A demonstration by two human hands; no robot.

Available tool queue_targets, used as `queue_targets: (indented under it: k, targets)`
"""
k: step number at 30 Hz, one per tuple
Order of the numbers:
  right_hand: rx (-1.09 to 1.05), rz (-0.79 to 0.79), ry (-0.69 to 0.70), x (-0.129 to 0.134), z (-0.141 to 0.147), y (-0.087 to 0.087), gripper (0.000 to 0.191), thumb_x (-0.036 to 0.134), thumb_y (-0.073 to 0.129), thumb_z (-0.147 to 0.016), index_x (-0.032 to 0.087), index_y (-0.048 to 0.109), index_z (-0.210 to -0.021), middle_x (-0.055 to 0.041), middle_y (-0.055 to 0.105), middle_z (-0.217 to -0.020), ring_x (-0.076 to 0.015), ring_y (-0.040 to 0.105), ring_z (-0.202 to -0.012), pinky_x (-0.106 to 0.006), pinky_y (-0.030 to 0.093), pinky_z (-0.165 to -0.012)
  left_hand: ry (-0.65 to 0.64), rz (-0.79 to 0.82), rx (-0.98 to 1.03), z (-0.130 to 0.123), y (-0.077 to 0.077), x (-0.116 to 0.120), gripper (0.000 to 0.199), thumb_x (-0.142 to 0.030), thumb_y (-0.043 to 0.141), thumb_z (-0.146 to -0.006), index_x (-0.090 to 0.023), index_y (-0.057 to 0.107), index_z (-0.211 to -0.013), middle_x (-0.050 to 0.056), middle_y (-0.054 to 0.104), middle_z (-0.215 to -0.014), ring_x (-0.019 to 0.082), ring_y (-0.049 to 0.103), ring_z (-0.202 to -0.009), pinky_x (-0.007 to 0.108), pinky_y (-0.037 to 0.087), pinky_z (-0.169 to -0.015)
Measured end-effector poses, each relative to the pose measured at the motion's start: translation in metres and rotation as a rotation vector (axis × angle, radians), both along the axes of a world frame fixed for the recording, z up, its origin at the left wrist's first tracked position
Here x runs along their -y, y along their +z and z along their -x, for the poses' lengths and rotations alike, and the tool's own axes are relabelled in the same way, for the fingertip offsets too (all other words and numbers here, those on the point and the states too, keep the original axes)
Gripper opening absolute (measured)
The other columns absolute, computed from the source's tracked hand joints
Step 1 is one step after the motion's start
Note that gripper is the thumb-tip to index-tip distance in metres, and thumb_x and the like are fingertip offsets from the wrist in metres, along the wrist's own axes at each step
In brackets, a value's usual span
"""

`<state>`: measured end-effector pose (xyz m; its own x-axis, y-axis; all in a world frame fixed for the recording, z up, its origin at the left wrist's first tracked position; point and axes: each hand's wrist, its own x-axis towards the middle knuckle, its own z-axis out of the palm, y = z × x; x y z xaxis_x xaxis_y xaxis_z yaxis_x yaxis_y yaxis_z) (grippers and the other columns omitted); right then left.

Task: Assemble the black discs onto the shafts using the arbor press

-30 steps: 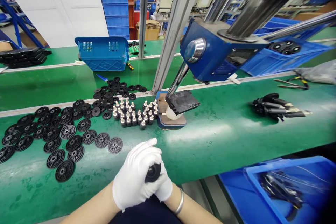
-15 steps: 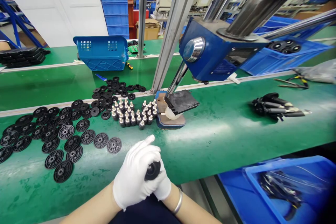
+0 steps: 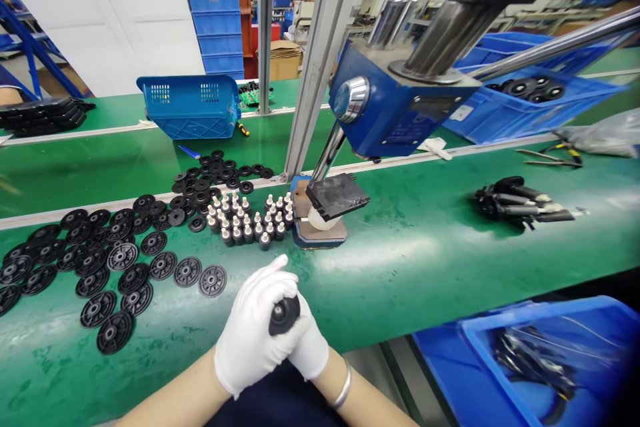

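Observation:
Both my hands are in white gloves and pressed together over the front of the bench. My left hand (image 3: 253, 327) is closed around a black round part (image 3: 284, 315) with a small hub at its centre. Behind it, my right hand (image 3: 310, 343) is closed against the same part; most of its fingers are hidden. Beyond the hands stand several small black parts with white pegs (image 3: 249, 232), upright in a cluster. To the left lie several flat black spoked discs (image 3: 213, 280), and farther back several smaller black rings (image 3: 217, 170).
A blue press (image 3: 405, 100) with its base (image 3: 320, 233) stands just beyond my hands. A bundle of dark parts (image 3: 520, 203) and pliers (image 3: 553, 159) lie to the right. A blue bin (image 3: 470, 340) is low at front right; a blue basket (image 3: 190, 113) sits at the back.
The black round part has turned slightly between my hands, and its hub shows more clearly. My hands stay together; the whole view has shifted a little.

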<state>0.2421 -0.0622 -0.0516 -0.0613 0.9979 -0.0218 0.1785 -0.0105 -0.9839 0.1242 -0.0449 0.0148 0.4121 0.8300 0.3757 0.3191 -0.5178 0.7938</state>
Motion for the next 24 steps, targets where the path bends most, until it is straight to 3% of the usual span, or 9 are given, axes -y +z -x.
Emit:
queue_targets:
  k: [3,6,10,13,15,18,21,24]
  targets:
    - [-0.040,0.041,0.039,-0.006,-0.023,0.031,0.042,0.026,0.067,-0.076,0.025,0.053,-0.116,-0.0035,0.065,-0.108,-0.0207,0.062,-0.101,-0.035,0.049,-0.093,0.171,0.336,0.244,-0.005,0.006,-0.007,0.026,-0.033,0.060,-0.087,-0.023,0.054,-0.110,0.008,0.061,-0.124,0.027,0.050,-0.127,0.044,0.040,-0.106]
    - [-0.114,0.087,-0.029,-0.014,-0.057,0.072,0.040,0.032,0.074,-0.071,0.022,0.053,-0.104,-0.0027,0.067,-0.095,-0.0192,0.066,-0.088,-0.030,0.054,-0.079,0.205,0.517,0.448,-0.015,0.022,-0.020,0.028,-0.039,0.052,-0.092,-0.022,0.055,-0.113,0.008,0.061,-0.124,0.024,0.056,-0.119,0.042,0.042,-0.105]
    - [0.082,-0.141,-0.223,-0.033,-0.101,0.132,0.034,0.042,0.073,-0.073,0.021,0.058,-0.095,-0.0023,0.066,-0.087,-0.0173,0.063,-0.079,-0.029,0.051,-0.074,0.064,0.402,0.538,-0.038,0.044,-0.044,0.045,-0.041,0.057,-0.089,-0.022,0.047,-0.127,0.010,0.050,-0.140,0.025,0.047,-0.130,0.041,0.037,-0.110]
    - [0.283,-0.301,-0.319,-0.056,-0.118,0.163,0.032,0.045,0.068,-0.077,0.020,0.060,-0.096,-0.0030,0.067,-0.088,-0.0173,0.062,-0.077,-0.030,0.050,-0.073,-0.015,0.167,0.359,-0.061,0.052,-0.070,0.068,-0.044,0.065,-0.083,-0.021,0.035,-0.140,0.013,0.038,-0.149,0.027,0.036,-0.137,0.047,0.030,-0.114]
    - [0.412,-0.346,-0.357,-0.073,-0.120,0.173,0.032,0.046,0.066,-0.078,0.020,0.061,-0.096,-0.0026,0.066,-0.084,-0.0173,0.060,-0.073,-0.031,0.048,-0.071,-0.024,-0.013,0.203,-0.078,0.054,-0.090,0.077,-0.044,0.071,-0.076,-0.019,0.036,-0.140,0.015,0.038,-0.148,0.030,0.033,-0.138,0.052,0.026,-0.115]
    - [0.540,-0.351,-0.414,-0.094,-0.117,0.173,0.030,0.046,0.066,-0.077,0.019,0.062,-0.089,-0.0011,0.064,-0.075,-0.0182,0.058,-0.069,-0.031,0.046,-0.068,-0.086,-0.168,0.058,-0.099,0.058,-0.114,0.063,-0.039,0.072,-0.076,-0.019,0.049,-0.130,0.012,0.052,-0.136,0.030,0.042,-0.132,0.052,0.029,-0.112]
    - [0.554,-0.342,-0.372,-0.100,-0.119,0.169,0.031,0.048,0.065,-0.078,0.018,0.061,-0.088,0.0002,0.062,-0.070,-0.0181,0.058,-0.068,-0.030,0.046,-0.065,-0.124,-0.177,0.024,-0.110,0.064,-0.127,0.042,-0.032,0.065,-0.083,-0.020,0.055,-0.122,0.008,0.061,-0.124,0.026,0.053,-0.118,0.044,0.040,-0.104]
    - [0.484,-0.334,-0.291,-0.091,-0.136,0.180,0.037,0.048,0.062,-0.082,0.018,0.060,-0.104,-0.0003,0.065,-0.075,-0.0163,0.061,-0.067,-0.028,0.048,-0.063,-0.103,-0.154,0.012,-0.111,0.068,-0.130,0.038,-0.034,0.064,-0.083,-0.020,0.058,-0.118,0.007,0.063,-0.117,0.025,0.056,-0.109,0.040,0.045,-0.096]
